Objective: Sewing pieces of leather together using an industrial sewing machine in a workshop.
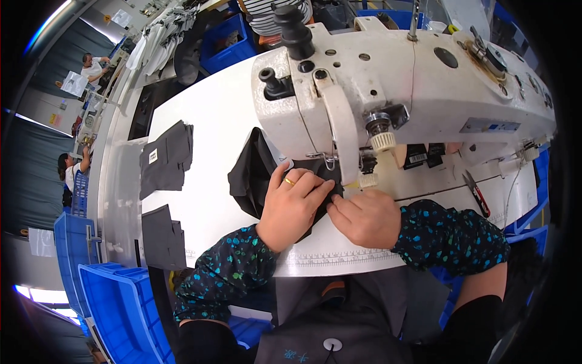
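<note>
A white sewing machine [442,67] stands on the white worktable [200,103]. Dark fabric [245,182] lies bunched beneath its needle area. My left hand [291,206] rests on that fabric left of the needle, fingers bent and pressed onto it, a gold ring on one finger. My right hand [364,218] is close beside it, fingers curled at the fabric's edge just below the presser area; its fingertips partly hide what they grip. To the left lie two stacks of dark cut pieces [167,164]. Red-and-black snips [476,194] lie at the right.
Blue bins [121,309] stand at lower left, another [227,45] behind the table beside white material [157,42]. Small dark labelled pieces [418,158] lie behind my right hand. Two people [94,67] [76,173] work along the left; a person in stripes [267,18] is behind the machine.
</note>
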### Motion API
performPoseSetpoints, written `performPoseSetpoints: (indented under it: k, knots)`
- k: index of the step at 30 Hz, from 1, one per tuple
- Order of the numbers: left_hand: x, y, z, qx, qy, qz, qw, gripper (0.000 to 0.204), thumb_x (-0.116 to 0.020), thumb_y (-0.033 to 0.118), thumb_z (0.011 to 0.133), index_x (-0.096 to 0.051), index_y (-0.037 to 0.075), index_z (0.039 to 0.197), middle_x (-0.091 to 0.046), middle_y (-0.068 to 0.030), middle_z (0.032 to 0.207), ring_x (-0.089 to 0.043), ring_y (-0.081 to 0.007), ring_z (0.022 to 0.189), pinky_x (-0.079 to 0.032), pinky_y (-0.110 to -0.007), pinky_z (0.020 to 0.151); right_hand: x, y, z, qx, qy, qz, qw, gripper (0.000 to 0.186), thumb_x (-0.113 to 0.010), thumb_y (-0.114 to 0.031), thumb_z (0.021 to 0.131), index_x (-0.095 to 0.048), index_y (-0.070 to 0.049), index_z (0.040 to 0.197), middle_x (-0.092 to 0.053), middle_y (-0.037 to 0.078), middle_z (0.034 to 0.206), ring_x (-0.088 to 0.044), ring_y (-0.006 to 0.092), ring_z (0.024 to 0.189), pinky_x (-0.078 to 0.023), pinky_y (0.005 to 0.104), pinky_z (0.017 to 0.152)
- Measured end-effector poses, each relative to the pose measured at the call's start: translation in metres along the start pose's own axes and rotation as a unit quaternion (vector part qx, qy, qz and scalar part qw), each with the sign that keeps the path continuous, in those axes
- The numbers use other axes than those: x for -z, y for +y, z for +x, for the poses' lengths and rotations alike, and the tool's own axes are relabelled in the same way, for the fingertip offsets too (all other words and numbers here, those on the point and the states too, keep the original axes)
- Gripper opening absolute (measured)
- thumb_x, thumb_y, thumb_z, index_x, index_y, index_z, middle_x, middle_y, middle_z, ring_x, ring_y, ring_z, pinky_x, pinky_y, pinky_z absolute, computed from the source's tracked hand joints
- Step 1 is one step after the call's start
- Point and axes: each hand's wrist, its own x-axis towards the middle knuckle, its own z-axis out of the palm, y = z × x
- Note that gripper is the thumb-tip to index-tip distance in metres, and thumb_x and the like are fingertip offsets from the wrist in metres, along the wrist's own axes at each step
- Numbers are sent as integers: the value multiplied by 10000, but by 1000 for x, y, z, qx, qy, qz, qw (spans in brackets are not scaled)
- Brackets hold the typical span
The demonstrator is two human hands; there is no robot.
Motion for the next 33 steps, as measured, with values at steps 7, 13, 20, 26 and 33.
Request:
performPoseSetpoints:
  k: [7, 13, 20, 26, 33]
  knots:
    - [2, 3, -9, 8, -4, -39, 999, 400, -711, 233, 877, -669, 119, 1258, -607, -34, 1289, -537, -259, 1233, -375, -509, 1079, 7, -13, -7, -38, -25, -3, 999, 243, -671, -140, 770, -723, -23, 977, -731, 122, 996, -626, 137, 611, -473, 289, 537]
    - [-3, -11, 4, -2, 12, -60, 998, 387, -714, 230, 875, -674, 102, 1238, -623, -42, 1279, -539, -272, 1232, -393, -504, 1062, -1, -2, -4, -48, -30, -21, 998, 237, -665, -143, 785, -716, -38, 991, -728, 116, 1031, -622, 128, 603, -474, 287, 528]
    - [-12, -30, 21, 12, 57, -74, 996, 218, -733, 137, 837, -734, 51, 1037, -696, -94, 1034, -615, -329, 979, -466, -454, 933, -7, 12, 3, -62, -24, -45, 997, 210, -656, -118, 771, -703, 5, 934, -706, 94, 863, -628, 156, 562, -485, 305, 514]
    - [-18, -42, 33, 41, 47, -79, 995, 143, -710, 117, 826, -753, 71, 955, -697, -118, 933, -624, -348, 942, -474, -454, 859, -7, 16, 5, -62, -4, -38, 997, 225, -646, -114, 770, -702, 5, 953, -661, 50, 771, -628, 165, 549, -475, 314, 506]
    - [-17, -41, 34, 36, 55, -63, 996, 138, -695, 145, 840, -754, 84, 949, -695, -119, 939, -621, -348, 945, -472, -460, 866, -6, 16, 4, -67, -25, -22, 997, 238, -645, -120, 774, -700, 9, 967, -647, 39, 748, -625, 163, 541, -476, 312, 510]
